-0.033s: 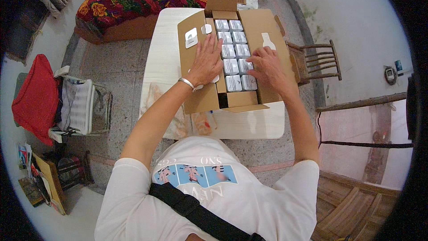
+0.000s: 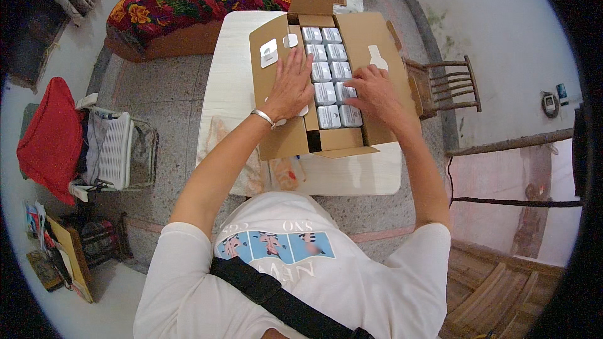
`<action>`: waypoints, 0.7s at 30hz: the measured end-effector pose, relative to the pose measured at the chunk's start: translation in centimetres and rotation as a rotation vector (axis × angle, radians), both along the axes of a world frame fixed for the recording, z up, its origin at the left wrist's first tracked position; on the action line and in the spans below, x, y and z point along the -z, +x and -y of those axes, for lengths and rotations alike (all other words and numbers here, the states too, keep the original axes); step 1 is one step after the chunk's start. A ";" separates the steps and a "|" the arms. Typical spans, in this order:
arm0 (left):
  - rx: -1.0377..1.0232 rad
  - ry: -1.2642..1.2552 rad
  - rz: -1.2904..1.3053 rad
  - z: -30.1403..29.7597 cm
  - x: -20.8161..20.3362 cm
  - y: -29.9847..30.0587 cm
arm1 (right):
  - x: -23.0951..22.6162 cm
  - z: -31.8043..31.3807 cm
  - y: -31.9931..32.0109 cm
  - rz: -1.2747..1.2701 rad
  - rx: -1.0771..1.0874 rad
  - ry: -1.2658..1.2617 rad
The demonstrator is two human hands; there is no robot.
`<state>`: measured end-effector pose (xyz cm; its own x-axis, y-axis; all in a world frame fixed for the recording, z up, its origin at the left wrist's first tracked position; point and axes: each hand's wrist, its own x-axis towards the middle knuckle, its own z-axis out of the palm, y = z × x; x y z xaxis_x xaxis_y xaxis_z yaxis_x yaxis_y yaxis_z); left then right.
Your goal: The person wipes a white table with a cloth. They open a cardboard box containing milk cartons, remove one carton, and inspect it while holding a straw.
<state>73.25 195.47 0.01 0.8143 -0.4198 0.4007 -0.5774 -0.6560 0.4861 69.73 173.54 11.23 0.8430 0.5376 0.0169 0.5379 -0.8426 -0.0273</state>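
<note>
An open brown cardboard box (image 2: 370, 125) has its flaps folded outward. Inside, several silver-grey small packs (image 2: 328, 116) with dark print stand in two columns. My left hand (image 2: 294, 85), with a silver bangle at its wrist, lies flat on the left flap, fingers stretched along the column of packs. Over the right side of the box, my right hand (image 2: 375, 91) bends its fingers, thumb apart, at the edge of the right column. Nothing shows in its grasp, and it partly covers the packs beneath. White stickers (image 2: 269, 54) mark the left flap.
The box stands on a pale table (image 2: 339, 179), with a crumpled plastic bag (image 2: 286, 174) near its front edge. A wooden chair (image 2: 449, 88) is at the right, and a white chair (image 2: 116, 150) with a red cloth (image 2: 51, 138) at the left. Beyond lies a flowered red cover (image 2: 188, 6).
</note>
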 end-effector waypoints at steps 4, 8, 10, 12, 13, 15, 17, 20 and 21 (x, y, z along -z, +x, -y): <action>-0.002 0.002 -0.003 0.1 -0.2 0.1 | 1.3 0.3 1.5 -0.009 -0.083 -0.041; 0.006 0.058 -0.033 0.0 -0.4 -0.1 | 1.4 0.1 2.6 0.008 -0.174 -0.188; -0.002 0.048 -0.033 -0.1 -0.3 -0.2 | 0.9 -0.8 2.8 0.013 -0.208 -0.275; -0.003 0.051 -0.036 -0.1 -0.4 -0.2 | 0.1 -1.5 2.7 -0.018 -0.205 -0.339; -0.003 0.052 -0.038 -0.1 -0.4 -0.2 | 0.4 -1.6 2.8 0.002 -0.225 -0.361; 0.005 0.055 -0.034 0.0 -0.6 -0.2 | 1.1 -1.6 3.3 0.047 -0.261 -0.407; -0.001 0.053 -0.021 0.0 -0.5 -0.1 | 1.0 -1.6 3.8 0.003 -0.254 -0.409; -0.021 0.042 -0.001 0.0 -0.4 0.0 | 0.8 -1.8 4.6 -0.061 -0.264 -0.379; -0.021 0.038 -0.002 0.0 -0.5 -0.1 | 0.7 -1.8 4.7 -0.083 -0.267 -0.365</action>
<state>73.18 195.43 0.55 0.8240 -0.4176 0.3829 -0.5622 -0.6861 0.4617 74.39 175.31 10.48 0.6649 0.6940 -0.2761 0.7457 -0.6375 0.1935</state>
